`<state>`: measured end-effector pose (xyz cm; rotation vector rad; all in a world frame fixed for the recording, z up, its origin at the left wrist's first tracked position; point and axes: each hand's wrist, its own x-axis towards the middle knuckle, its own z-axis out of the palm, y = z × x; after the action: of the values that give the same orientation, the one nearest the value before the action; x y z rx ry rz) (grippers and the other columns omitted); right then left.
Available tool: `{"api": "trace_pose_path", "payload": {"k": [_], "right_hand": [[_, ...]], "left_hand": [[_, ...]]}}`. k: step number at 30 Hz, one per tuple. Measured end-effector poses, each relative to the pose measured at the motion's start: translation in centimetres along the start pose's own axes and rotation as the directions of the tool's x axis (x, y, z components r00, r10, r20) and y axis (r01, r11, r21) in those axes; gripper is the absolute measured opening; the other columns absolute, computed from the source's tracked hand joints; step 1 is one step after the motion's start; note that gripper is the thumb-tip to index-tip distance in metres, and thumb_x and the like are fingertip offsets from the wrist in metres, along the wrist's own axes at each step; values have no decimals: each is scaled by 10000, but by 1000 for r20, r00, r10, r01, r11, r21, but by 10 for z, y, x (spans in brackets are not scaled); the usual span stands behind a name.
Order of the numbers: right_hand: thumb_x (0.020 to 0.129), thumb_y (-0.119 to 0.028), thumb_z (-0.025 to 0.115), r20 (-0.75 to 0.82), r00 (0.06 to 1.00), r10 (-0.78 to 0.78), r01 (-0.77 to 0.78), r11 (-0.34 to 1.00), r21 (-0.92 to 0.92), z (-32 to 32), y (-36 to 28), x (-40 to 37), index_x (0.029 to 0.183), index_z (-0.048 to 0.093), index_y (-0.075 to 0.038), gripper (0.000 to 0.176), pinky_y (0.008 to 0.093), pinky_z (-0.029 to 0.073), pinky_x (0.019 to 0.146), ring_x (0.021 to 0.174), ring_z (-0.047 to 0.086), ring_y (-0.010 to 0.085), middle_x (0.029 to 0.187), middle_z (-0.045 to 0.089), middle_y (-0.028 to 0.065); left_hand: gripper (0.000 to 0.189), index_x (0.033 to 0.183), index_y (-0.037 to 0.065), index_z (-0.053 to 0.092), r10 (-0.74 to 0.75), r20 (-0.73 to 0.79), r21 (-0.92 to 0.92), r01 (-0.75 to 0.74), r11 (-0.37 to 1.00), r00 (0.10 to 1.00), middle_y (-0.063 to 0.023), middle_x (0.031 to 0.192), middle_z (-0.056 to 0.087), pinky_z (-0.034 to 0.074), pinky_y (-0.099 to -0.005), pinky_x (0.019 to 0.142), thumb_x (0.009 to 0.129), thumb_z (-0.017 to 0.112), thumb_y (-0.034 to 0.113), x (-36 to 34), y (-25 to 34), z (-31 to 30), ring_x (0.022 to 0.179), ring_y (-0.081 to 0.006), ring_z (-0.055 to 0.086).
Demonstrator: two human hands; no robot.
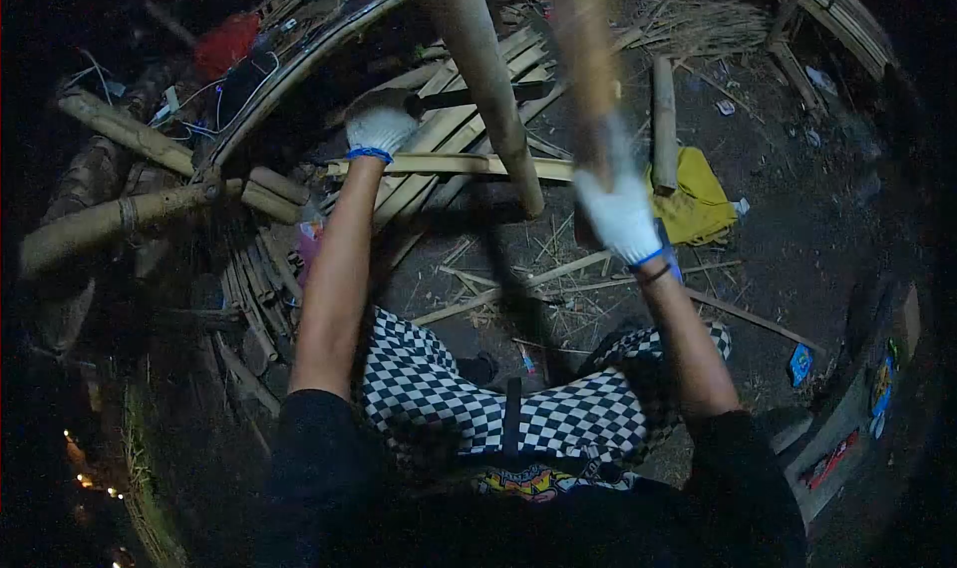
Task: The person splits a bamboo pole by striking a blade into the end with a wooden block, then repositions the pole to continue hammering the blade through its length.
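My left hand, in a white glove with a blue cuff, is closed round the handle end of a dark long blade. The blade points right, across pale split bamboo strips and behind an upright pole. A lighter split bamboo piece lies crosswise just below the blade. My right hand, also gloved in white, is wrapped round a thick wooden piece that rises to the top edge. Motion blurs this hand and the wood.
A yellow cloth lies on the ground right of my right hand, beside a short bamboo length. Thick bamboo poles fill the left side. Thin sticks and litter are scattered around.
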<state>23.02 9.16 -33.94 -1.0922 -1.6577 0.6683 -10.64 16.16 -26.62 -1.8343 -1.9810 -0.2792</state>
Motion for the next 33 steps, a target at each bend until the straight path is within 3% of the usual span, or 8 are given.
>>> {"api": "trace_pose_path", "payload": {"k": [1, 3, 7, 10, 14, 19, 25, 33], "right_hand": [[837, -225, 605, 222, 957, -184, 197, 980, -35, 14, 47, -17, 1474, 220, -74, 759, 382, 426, 988, 1159, 535, 427, 1312, 505, 267], [818, -194, 633, 466, 828, 311, -307, 948, -86, -13, 4, -31, 1504, 141, -119, 847, 356, 393, 1019, 1295, 440, 312, 1464, 362, 206], [804, -163, 677, 211, 954, 213, -284, 869, 406, 3, 43, -71, 1514, 36, -102, 958, 338, 396, 1008, 1240, 473, 257, 1428, 386, 229], [808, -180, 675, 120, 918, 377, -387, 919, 72, 12, 58, -93, 1410, 251, 4, 759, 331, 459, 920, 1120, 547, 284, 1275, 514, 180], [785, -148, 673, 361, 709, 605, -641, 342, 687, -2, 87, -77, 1179, 502, 4, 455, 317, 500, 774, 887, 611, 187, 971, 611, 81], [769, -124, 671, 216, 714, 666, -656, 527, 540, 6, 136, -83, 1131, 532, 1, 408, 338, 520, 713, 791, 625, 211, 898, 619, 78], [759, -126, 672, 232, 725, 648, -637, 505, 582, -18, 108, -77, 1098, 534, -5, 385, 330, 515, 707, 802, 622, 201, 904, 616, 87], [758, -138, 669, 260, 730, 632, -645, 512, 567, -16, 137, -78, 1085, 561, 7, 373, 297, 487, 743, 841, 610, 184, 937, 618, 80]], "left_hand": [[383, 1030, 109, 694, 13, 2, 1, -13, 1000, 1000, -177, 1050, 664, 521, -466, 805, 835, 527, 393, -7, 0, 7, 930, -365, 647], [396, 1048, 98, 690, 122, -70, -84, -127, 988, 990, -191, 1081, 651, 511, -461, 828, 836, 521, 387, -8, -13, 0, 963, -363, 637], [319, 892, 101, 727, 107, -23, 127, -103, 987, 994, -183, 900, 680, 526, -454, 767, 759, 589, 358, -19, -17, -8, 833, -369, 656], [322, 830, 55, 724, -29, 103, 191, 9, 982, 994, -187, 859, 683, 532, -430, 731, 743, 607, 343, -4, 8, -86, 816, -352, 666], [279, 813, 76, 728, 29, 100, 274, -56, 960, 995, -171, 841, 687, 535, -435, 698, 723, 637, 323, 15, 8, -126, 788, -333, 678], [247, 801, 92, 727, -23, 6, 192, 21, 981, 1000, -162, 830, 688, 531, -431, 694, 721, 625, 302, 4, 11, -58, 787, -336, 674], [409, 880, 84, 694, 259, 515, -323, -94, 942, 817, -207, 825, 657, 492, -430, 682, 665, 710, 431, 33, -19, -78, 756, -374, 642], [455, 879, 106, 710, 171, 279, -75, -156, 985, 945, -182, 826, 661, 501, -438, 725, 637, 748, 490, 21, 10, -90, 789, -358, 640]]}}
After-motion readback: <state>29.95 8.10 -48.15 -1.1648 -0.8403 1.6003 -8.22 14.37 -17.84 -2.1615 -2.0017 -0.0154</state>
